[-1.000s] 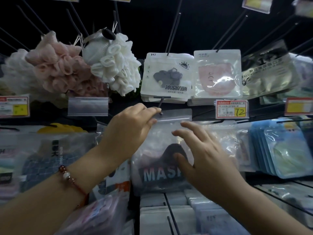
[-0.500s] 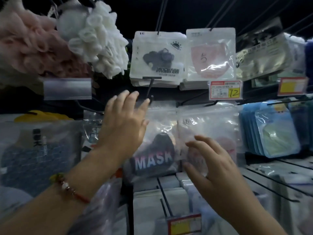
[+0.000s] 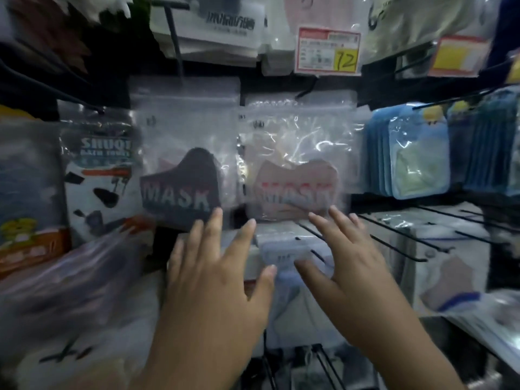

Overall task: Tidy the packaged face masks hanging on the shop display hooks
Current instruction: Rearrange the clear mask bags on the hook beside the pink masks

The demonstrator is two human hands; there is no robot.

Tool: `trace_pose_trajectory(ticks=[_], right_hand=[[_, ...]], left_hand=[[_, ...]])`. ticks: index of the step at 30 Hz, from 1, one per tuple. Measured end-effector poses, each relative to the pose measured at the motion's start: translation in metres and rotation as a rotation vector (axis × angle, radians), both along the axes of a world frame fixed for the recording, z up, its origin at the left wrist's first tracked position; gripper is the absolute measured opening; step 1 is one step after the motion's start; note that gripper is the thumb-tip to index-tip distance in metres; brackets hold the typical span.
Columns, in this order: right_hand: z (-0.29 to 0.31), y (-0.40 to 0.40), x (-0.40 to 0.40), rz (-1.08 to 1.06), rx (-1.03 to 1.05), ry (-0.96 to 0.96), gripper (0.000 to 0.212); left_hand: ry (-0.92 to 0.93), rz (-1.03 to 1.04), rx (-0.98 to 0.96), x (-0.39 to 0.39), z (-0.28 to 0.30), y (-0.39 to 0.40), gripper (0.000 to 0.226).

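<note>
**Both hands spread below the two MASK packets**

The two clear packets hang side by side on their display hooks, just above and ahead of the hands. The dark MASK packet (image 3: 183, 175) sits over the left hand (image 3: 213, 280), whose fingertips reach its lower edge; whether they touch is blurred. The pale pink MASK packet (image 3: 295, 175) hangs over the right hand (image 3: 346, 271), whose fingers lie just under its bottom edge. Each packet's long axis runs up and down from its hook, and each hand is nearer its own packet.

Both hands are empty, fingers straight and fanned, a narrow gap between the two thumbs, over a white packet (image 3: 284, 249) on the row below.

The packets are glossy, crinkled plastic, the pink one catching glare; both hang fairly square, edges nearly touching. The next move is probably upward.
</note>
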State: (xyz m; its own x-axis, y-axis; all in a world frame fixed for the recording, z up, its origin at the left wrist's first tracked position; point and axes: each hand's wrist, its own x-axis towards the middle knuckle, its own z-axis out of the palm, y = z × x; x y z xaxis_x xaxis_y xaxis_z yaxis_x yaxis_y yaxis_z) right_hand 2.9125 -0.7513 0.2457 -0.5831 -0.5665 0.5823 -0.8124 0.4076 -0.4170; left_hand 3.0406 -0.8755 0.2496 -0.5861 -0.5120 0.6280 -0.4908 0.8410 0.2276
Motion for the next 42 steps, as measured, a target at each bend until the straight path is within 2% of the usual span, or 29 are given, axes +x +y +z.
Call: trace_pose_trajectory(ticks=[5,10,16,21,23,25,27,32,38,40,42], right_hand=[[-0.001,0.005,-0.018,0.042,0.008,0.004,0.068],[0.007,0.014,-0.049,0.069,-0.066,-0.007,0.07],[0.014,0.008,-0.083,0.138,-0.217,-0.113,0.076],[0.016,-0.008,-0.103,0.226,-0.25,-0.321,0.079],[0.017,-0.014,-0.108,0.32,-0.281,-0.402,0.069],[0.018,-0.017,-0.11,0.41,-0.31,-0.438,0.051],[0.017,-0.017,-0.112,0.431,-0.321,-0.423,0.046],[0.01,-0.016,-0.113,0.367,-0.379,-0.364,0.047],[0.007,-0.008,-0.107,0.332,-0.573,-0.343,0.032],[0.008,-0.003,-0.104,0.397,-0.632,-0.413,0.037],[0.008,0.003,-0.101,0.462,-0.652,-0.457,0.046]], left_hand=[[-0.039,0.073,-0.002,-0.021,0.011,0.013,0.069],[0.123,0.075,0.005,-0.039,0.013,0.016,0.064],[0.207,0.108,0.04,-0.057,0.015,0.011,0.07],[0.309,0.064,0.113,-0.067,0.013,0.01,0.085],[0.369,0.029,0.198,-0.069,0.013,0.009,0.09],[0.42,-0.003,0.292,-0.071,0.012,0.006,0.093],[0.483,-0.019,0.349,-0.073,0.011,0.001,0.092],[0.61,-0.016,0.326,-0.071,0.011,-0.002,0.071],[0.654,-0.071,0.346,-0.068,0.011,0.004,0.045],[0.684,-0.126,0.397,-0.065,0.012,0.008,0.038],[0.701,-0.198,0.463,-0.063,0.012,0.012,0.042]])
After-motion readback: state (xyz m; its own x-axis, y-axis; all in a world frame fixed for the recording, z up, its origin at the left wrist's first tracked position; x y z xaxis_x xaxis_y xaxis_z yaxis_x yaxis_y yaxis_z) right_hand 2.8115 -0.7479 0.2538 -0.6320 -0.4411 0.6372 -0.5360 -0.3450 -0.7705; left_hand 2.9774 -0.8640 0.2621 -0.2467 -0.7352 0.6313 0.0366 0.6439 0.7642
